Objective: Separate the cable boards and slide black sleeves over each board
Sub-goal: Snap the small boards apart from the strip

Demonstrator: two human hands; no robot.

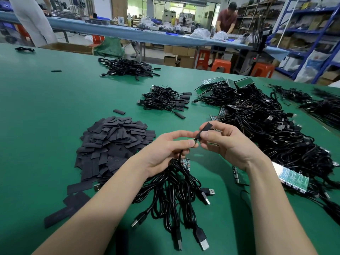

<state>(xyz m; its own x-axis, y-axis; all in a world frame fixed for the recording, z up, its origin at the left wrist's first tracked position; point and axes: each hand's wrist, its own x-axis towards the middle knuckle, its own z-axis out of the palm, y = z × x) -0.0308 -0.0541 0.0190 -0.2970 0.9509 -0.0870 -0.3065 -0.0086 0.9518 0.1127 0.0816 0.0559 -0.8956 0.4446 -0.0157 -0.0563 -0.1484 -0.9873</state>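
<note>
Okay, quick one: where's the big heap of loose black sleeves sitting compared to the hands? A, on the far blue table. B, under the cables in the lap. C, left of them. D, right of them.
C: the pile of black sleeves lies on the green table to the left of the left hand and right hand.

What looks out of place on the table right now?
A few black sleeves lie stray from the sleeve pile: one just beyond it, another far off to the left. A lone cable sits at the table's far left edge. Nothing looks damaged or spilled.
</note>
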